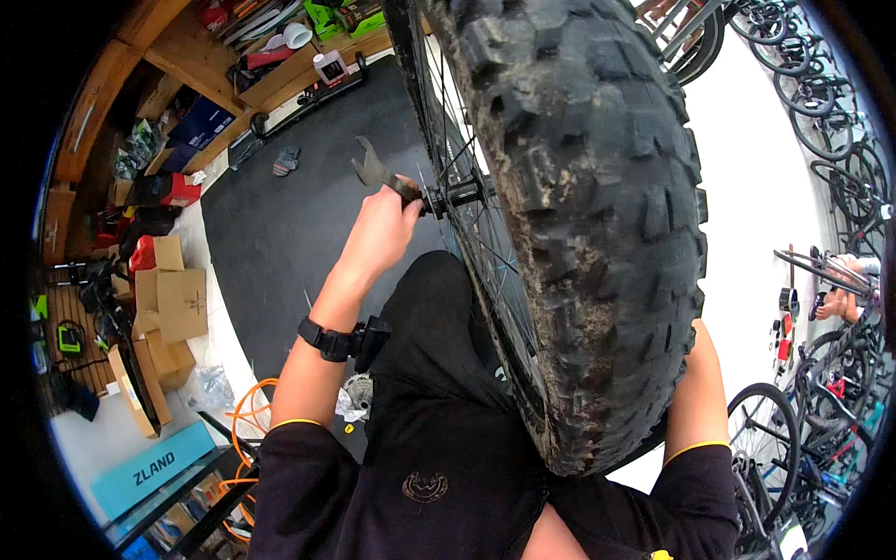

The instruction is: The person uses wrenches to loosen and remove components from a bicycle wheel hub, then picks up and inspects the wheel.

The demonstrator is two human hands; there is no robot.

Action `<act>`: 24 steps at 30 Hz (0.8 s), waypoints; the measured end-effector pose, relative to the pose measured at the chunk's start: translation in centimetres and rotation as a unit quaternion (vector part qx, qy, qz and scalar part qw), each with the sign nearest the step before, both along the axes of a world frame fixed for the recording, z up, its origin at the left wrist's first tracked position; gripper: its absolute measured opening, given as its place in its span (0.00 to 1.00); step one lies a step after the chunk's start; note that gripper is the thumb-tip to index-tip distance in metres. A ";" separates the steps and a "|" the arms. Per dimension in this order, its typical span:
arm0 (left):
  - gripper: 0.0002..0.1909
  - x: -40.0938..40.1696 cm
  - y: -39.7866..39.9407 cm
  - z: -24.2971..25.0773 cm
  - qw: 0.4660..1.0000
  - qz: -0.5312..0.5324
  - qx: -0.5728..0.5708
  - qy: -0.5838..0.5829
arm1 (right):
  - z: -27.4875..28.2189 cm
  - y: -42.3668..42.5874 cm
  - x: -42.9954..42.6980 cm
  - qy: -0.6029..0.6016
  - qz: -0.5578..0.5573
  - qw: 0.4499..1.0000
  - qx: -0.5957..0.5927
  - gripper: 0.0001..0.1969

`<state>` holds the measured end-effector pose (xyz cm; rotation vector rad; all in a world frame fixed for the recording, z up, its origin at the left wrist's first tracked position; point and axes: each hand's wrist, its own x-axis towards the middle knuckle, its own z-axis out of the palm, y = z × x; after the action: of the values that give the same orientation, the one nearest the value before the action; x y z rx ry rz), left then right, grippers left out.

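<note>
A mud-marked, knobbly mountain-bike tyre [581, 231] stands upright close before me, filling the upper middle of the head view. Beside its left face, my left hand [388, 224] grips what looks like a dark rag [378, 168], its loose end blurred. The fingers are at the near end of the black wheel hub [455, 194], from which thin spokes [490, 241] run to the rim. My right forearm [703, 381] goes behind the tyre, and that hand is hidden. My bent knee [437, 280] is next to the wheel's left side.
A black mat [301, 224] covers the floor, with a crumpled cloth [286, 161] on it. Cardboard boxes [178, 304] and wooden shelving [189, 63] line the left. A cassette [358, 395] and orange hose [245, 420] lie near my left elbow. Several bicycles [840, 392] and another person's hand [833, 301] are at right.
</note>
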<state>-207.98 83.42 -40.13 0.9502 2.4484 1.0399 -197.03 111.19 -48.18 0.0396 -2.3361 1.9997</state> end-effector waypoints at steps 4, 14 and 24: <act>0.09 0.0 -0.1 -0.2 1.000 0.000 0.022 0.002 | -0.6 -0.4 0.1 -0.022 -0.016 0.997 -0.072 0.14; 0.14 0.4 -0.1 -0.5 0.998 0.039 0.039 -0.028 | 0.5 -1.7 -0.7 -0.149 -0.060 0.956 -0.246 0.09; 0.14 0.4 0.2 0.1 0.999 0.043 -0.003 0.014 | 1.1 -1.8 -0.8 -0.160 -0.093 0.983 -0.013 0.07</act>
<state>-207.60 83.60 -40.05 0.8699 2.5331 1.0539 -197.79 109.40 -47.08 -0.5199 -2.3800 2.0708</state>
